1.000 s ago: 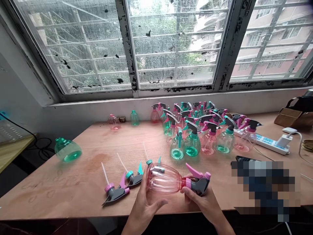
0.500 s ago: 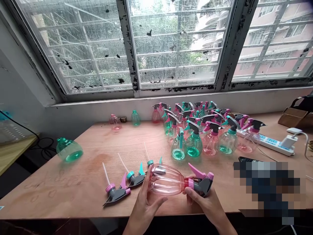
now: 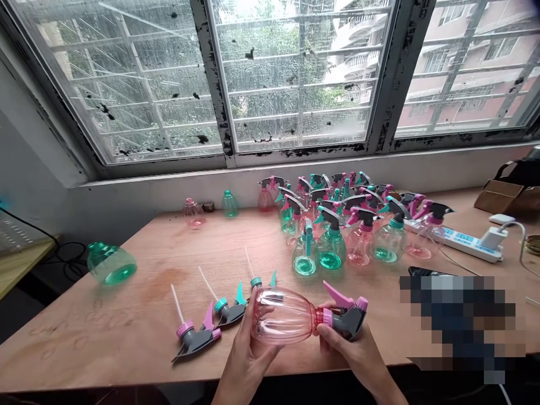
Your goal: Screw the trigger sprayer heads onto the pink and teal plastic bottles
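A clear pink spray bottle (image 3: 284, 316) lies sideways between my hands, above the table's front part. My left hand (image 3: 247, 349) wraps round its broad base end. At the neck, my right hand (image 3: 348, 346) grips the pink collar of a grey trigger spray head (image 3: 348, 318) with a pink trigger, which sits on the bottle's mouth. Left of the bottle lie a spray head with a pink collar (image 3: 194, 340) and one with a teal collar (image 3: 230, 310), their thin tubes pointing away. A further teal spray head (image 3: 256, 281) is partly hidden behind the bottle.
Several pink and green spray bottles (image 3: 331, 247) with heads crowd the back right. Headless are a green bottle (image 3: 112, 264) at left and a pink (image 3: 194, 214) and a green one (image 3: 230, 204) near the wall. A power strip (image 3: 472, 244) and a blurred-out patch (image 3: 459, 315) lie right.
The view has shifted slightly. Both hands still hold the bottle and its spray head; the bottle's base end sits slightly lower and further left.
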Demonstrator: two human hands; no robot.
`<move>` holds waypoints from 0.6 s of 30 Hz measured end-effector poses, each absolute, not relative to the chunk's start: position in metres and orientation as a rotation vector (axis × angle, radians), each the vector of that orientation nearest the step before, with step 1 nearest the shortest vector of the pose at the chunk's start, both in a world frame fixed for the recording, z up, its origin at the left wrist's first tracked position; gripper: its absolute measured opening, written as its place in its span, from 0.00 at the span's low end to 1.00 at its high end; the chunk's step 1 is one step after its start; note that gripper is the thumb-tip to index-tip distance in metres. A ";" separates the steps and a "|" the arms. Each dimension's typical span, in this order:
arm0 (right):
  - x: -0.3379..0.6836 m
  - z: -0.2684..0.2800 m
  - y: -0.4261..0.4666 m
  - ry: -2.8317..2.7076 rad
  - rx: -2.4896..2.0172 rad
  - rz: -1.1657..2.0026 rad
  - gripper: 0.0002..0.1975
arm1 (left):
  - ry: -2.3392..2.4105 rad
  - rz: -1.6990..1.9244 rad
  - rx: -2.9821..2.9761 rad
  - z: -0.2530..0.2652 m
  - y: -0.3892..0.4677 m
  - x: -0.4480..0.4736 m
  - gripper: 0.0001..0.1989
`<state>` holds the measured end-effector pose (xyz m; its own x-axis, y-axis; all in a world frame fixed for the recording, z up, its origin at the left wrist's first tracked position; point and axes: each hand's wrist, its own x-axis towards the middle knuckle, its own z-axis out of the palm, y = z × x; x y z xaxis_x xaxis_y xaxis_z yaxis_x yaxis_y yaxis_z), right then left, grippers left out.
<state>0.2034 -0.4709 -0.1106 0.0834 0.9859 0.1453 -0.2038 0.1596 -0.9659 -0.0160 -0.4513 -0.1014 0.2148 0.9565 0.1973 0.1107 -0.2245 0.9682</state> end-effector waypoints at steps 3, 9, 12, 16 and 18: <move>0.204 -0.110 -0.471 -1.122 -0.997 1.138 0.17 | 1.025 1.124 1.547 -0.102 -0.451 -0.017 0.48; 0.204 -0.111 -0.473 -1.135 -1.002 1.144 0.18 | 1.011 1.073 1.595 -0.105 -0.448 -0.019 0.43; 0.204 -0.111 -0.473 -1.140 -0.999 1.138 0.17 | 1.023 1.092 1.643 -0.108 -0.445 -0.020 0.44; 0.204 -0.110 -0.472 -1.132 -0.992 1.138 0.16 | 1.045 1.084 1.642 -0.113 -0.445 -0.021 0.46; 0.204 -0.111 -0.471 -1.122 -0.984 1.140 0.16 | 1.043 1.076 1.634 -0.113 -0.446 -0.022 0.48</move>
